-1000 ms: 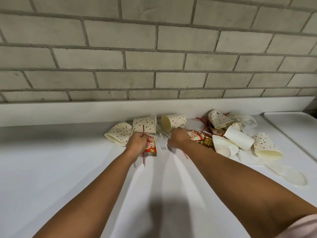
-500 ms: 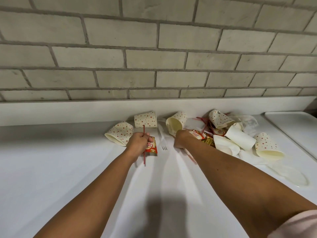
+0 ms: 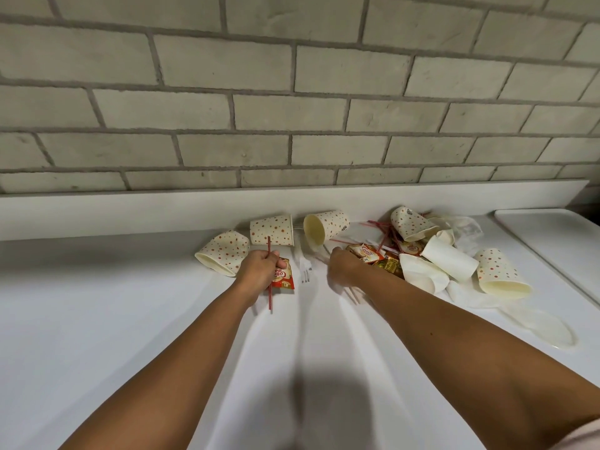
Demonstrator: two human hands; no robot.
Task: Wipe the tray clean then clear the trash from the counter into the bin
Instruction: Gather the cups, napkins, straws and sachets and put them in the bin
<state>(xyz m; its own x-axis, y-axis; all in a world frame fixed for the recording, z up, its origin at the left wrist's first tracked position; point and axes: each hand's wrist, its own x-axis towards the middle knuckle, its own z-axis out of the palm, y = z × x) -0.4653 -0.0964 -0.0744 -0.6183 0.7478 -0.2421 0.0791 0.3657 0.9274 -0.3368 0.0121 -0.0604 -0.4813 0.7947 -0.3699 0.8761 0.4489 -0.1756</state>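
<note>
Trash lies along the back of the white counter (image 3: 130, 319): dotted paper cups (image 3: 272, 229), plain white cups (image 3: 449, 259), red stirrers (image 3: 384, 233), sachets (image 3: 367, 251) and a white plastic fork (image 3: 305, 271). My left hand (image 3: 261, 266) is shut on a red stirrer (image 3: 269, 297) and a red creamer sachet (image 3: 285, 278). My right hand (image 3: 344, 266) is curled beside the sachet pile, and pale fork tines (image 3: 352, 292) stick out under its wrist. A white tray (image 3: 552, 241) sits at the far right. The bin is out of view.
A grey brick wall and a white backsplash ledge (image 3: 292, 203) close off the counter's far edge. Flat clear plastic lids (image 3: 548, 326) lie near the right-hand cups. A crumpled clear wrapper (image 3: 467, 228) rests behind the pile.
My right hand has shifted right, from the loose fork towards the sachets. The middle dotted cup has rolled so that its mouth faces left. My left hand holds still.
</note>
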